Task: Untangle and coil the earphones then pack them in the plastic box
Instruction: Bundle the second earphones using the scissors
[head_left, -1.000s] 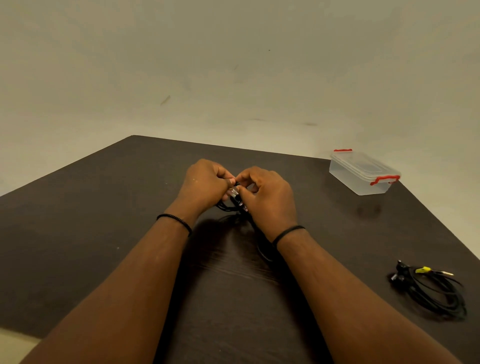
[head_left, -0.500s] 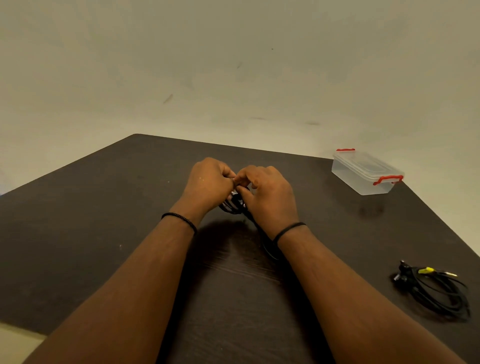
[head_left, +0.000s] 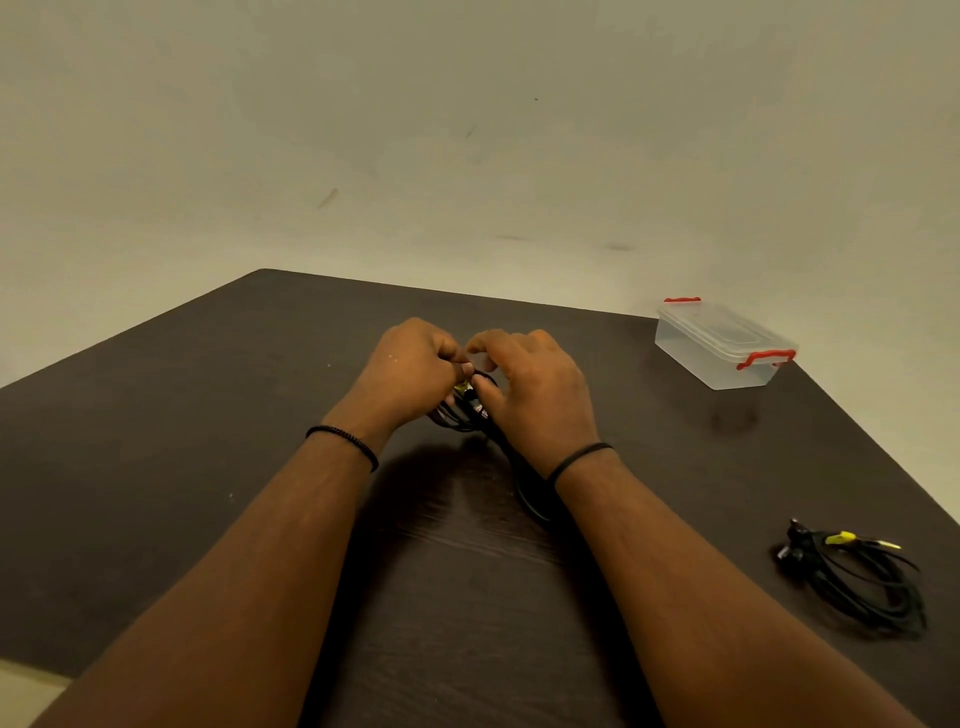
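Over the dark surface (head_left: 208, 467), both hands' fingers (head_left: 452, 358) are pinching the tangled earphones (head_left: 467, 410); tugging hard is probably risking tightening the knot.

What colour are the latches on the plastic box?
Red, on a clear plastic box; one latch shows best in the head view.
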